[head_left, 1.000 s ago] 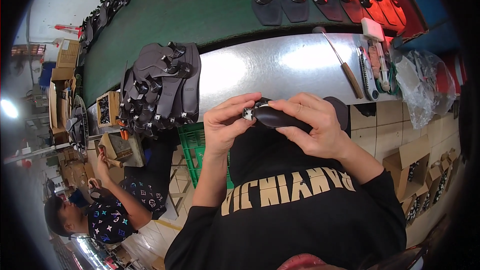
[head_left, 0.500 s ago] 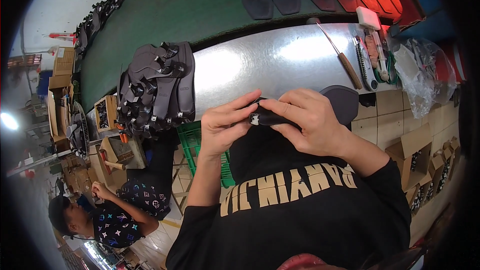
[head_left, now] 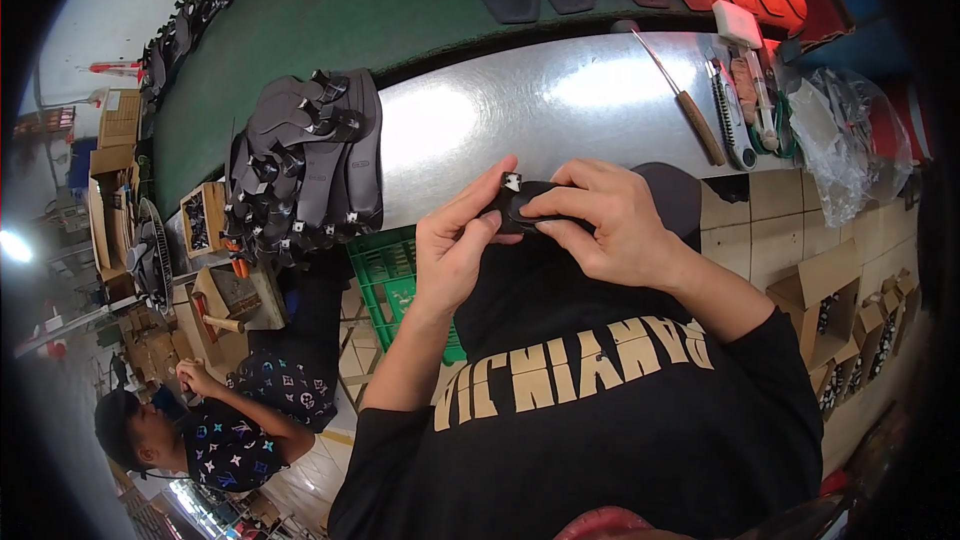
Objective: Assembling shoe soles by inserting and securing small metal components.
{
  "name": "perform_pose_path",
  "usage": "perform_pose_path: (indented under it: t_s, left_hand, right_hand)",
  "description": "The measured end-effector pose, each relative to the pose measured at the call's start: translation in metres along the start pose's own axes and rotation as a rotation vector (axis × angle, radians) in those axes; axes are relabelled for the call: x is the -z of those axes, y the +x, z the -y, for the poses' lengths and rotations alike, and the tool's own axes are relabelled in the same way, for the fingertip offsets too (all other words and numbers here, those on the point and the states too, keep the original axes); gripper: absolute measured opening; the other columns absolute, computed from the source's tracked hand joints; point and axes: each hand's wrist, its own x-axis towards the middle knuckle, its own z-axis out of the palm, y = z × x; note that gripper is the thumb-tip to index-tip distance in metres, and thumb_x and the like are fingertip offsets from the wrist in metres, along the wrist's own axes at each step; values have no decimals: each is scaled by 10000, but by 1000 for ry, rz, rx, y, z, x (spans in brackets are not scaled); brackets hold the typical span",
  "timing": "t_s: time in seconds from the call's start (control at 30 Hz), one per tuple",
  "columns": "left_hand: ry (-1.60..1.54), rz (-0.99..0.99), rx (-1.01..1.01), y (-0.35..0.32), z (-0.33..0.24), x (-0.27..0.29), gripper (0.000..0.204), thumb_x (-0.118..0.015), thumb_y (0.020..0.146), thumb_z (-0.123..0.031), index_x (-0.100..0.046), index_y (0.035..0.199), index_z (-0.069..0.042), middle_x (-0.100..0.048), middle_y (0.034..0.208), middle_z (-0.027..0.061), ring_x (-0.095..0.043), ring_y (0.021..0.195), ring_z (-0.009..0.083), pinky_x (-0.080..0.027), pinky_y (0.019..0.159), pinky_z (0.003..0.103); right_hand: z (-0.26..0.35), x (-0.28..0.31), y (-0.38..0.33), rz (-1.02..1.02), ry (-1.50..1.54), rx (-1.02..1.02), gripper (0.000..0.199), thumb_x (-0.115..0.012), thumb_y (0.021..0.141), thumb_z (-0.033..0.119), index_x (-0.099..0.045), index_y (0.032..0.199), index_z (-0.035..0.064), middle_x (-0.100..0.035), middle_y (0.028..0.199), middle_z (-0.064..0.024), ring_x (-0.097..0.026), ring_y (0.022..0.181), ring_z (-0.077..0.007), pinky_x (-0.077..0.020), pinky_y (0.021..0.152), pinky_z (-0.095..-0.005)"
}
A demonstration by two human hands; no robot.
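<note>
Between my hands, close to my chest, is a dark flip-flop (head_left: 675, 198). Its broad sole end sticks out to the right behind my right wrist. A small black-and-white strap part (head_left: 513, 181) shows at the flip-flop's left end, by my left fingertips. My left hand (head_left: 452, 245) is closed round that end, thumb on the near side and fingers stretched along the far side. My right hand (head_left: 610, 225) grips the middle, with its thumb and forefinger pressing on the dark surface. My fingers cover much of the flip-flop.
A pile of dark flip-flops (head_left: 310, 165) lies left on the metal table (head_left: 440, 130). A wooden-handled awl (head_left: 695, 125) and a utility knife (head_left: 740, 145) lie right. Beyond is a green bench (head_left: 400, 10) with more soles. A green crate (head_left: 385, 275) stands below; a co-worker (head_left: 220, 430) sits left.
The flip-flop's left end has turned, so the black-and-white strap part now points up and away. My left thumb has come round onto the near side. The view has shifted slightly.
</note>
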Motion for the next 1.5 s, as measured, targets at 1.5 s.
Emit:
perform_pose_path:
  t_s: [1.5]
  left_hand:
    - [15,60,400,7,-8,-12,308,-407,958,-168,-593,1151,-16,-627,936,43,-573,739,87,-487,525,224]
  right_hand:
    - [-16,-4,-15,-130,-72,215,170,-722,784,81,-557,814,55,-581,686,-78,-585,623,-274,-447,587,-361]
